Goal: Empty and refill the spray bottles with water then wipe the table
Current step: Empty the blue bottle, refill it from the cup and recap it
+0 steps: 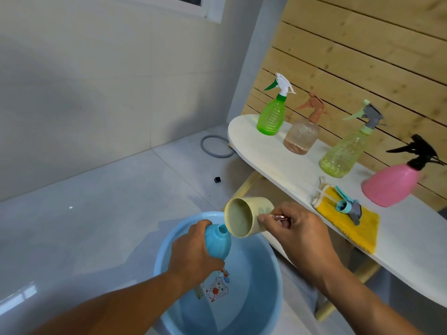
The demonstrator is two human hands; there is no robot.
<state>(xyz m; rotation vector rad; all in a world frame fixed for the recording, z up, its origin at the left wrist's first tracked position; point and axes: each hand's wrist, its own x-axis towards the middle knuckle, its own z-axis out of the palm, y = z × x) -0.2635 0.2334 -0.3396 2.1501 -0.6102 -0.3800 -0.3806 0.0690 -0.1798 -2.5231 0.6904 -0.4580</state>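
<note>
A grey rubber ring (pixel 216 146) and a small black cube (pixel 217 179) lie well apart on the pale tiled floor (pixel 96 201), before a slatted pine wall panel (pixel 350 56) and a white window frame (pixel 212 10).

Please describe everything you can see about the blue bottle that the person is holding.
The blue bottle is round-bodied, opaque, apparently plastic. Its spray top is off, so the neck opening shows. It is held tilted above the blue basin, with its neck toward the beige cup. The left hand grips its body. The cup's rim sits right at the opening; contact is uncertain. The right hand holds the cup.
</note>
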